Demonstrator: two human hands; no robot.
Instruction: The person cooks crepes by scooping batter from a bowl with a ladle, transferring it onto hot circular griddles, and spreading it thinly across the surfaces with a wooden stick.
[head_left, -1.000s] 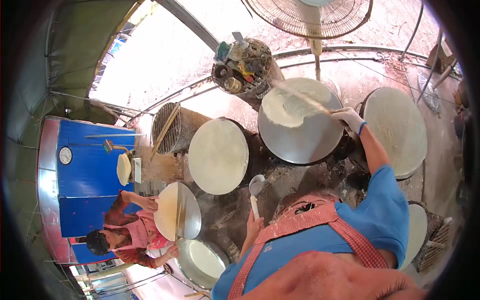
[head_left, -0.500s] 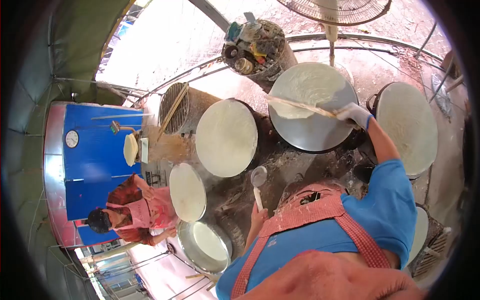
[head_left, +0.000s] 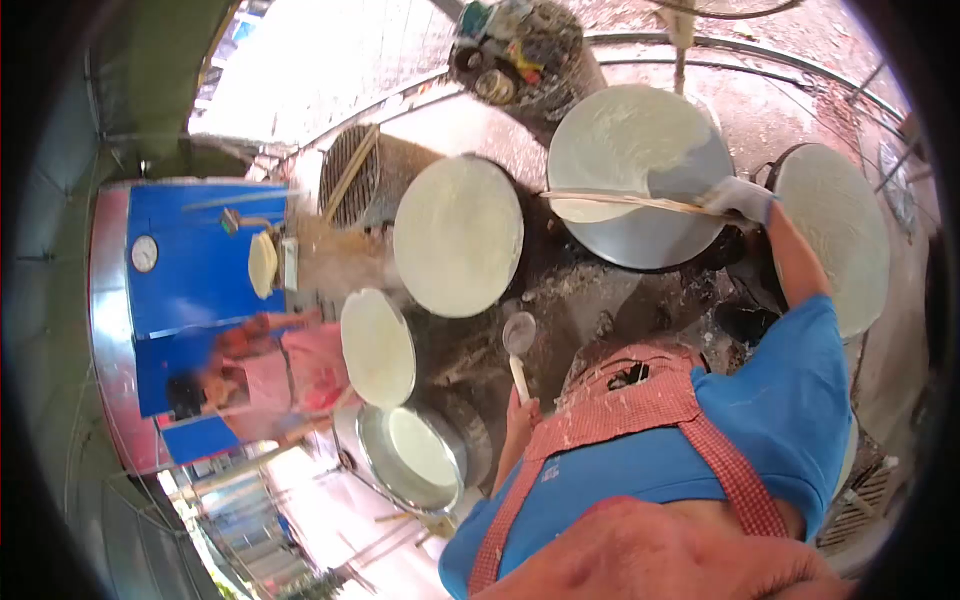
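My right hand [head_left: 738, 196], in a white glove, grips a long thin wooden stick [head_left: 620, 201] that lies across a round metal griddle [head_left: 640, 235]. White batter [head_left: 615, 145] covers the far part of that griddle; the near part is bare metal. My left hand [head_left: 520, 412] is low by my red checked apron and holds a metal ladle [head_left: 518, 335] by its pale handle, bowl up. A second round griddle [head_left: 458, 235], fully coated in a pale sheet, stands left of the first.
A third coated griddle [head_left: 835, 235] stands at the right. Another person in a pink apron [head_left: 265, 385] stands at the lower left beside a round sheet [head_left: 376, 346] and a metal basin [head_left: 415, 455]. A basket of clutter [head_left: 515, 55] stands behind the griddles, a blue cabinet [head_left: 180, 270] at left.
My right hand has swept the stick nearer across the griddle, spreading the batter wider. The view has shifted so everything sits higher. The ladle hand stays put.
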